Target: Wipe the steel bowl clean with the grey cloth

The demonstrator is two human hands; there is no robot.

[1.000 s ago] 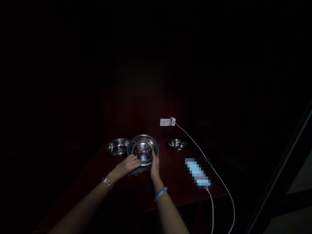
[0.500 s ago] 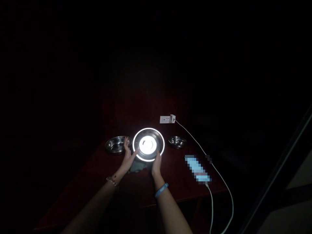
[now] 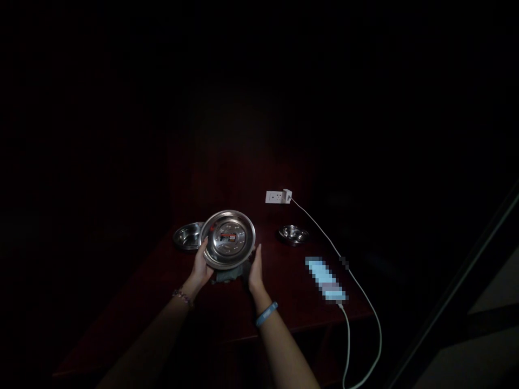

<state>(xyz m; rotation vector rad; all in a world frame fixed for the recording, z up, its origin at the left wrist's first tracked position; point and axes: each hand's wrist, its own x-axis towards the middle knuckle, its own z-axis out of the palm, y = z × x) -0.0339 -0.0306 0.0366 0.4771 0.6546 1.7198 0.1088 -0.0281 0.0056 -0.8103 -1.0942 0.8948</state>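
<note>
A round, shiny stainless steel plate (image 3: 217,246) is tilted up in front of me above the table, with a small dark label at its centre. My left hand (image 3: 199,269) grips its lower left edge, thumb over the rim and the other fingers hidden behind it. At the plate's lower right, my right hand (image 3: 256,273) is upright with fingers stretched out, not wrapped round the rim. A crumpled grey-green cloth (image 3: 227,275) lies on the table below the plate.
The dark red table (image 3: 279,302) also carries steel bowls, at left (image 3: 184,239) and right (image 3: 293,235). A pixelated, lit phone-like device (image 3: 324,278) lies at right. Its white cable (image 3: 348,324) hangs off the edge. A charger (image 3: 287,195) sits in the wall socket (image 3: 273,197).
The plate has shifted left and turned, so its bright glare is gone and the label shows. My left hand has moved down and left with it; the right hand has come off the rim.
</note>
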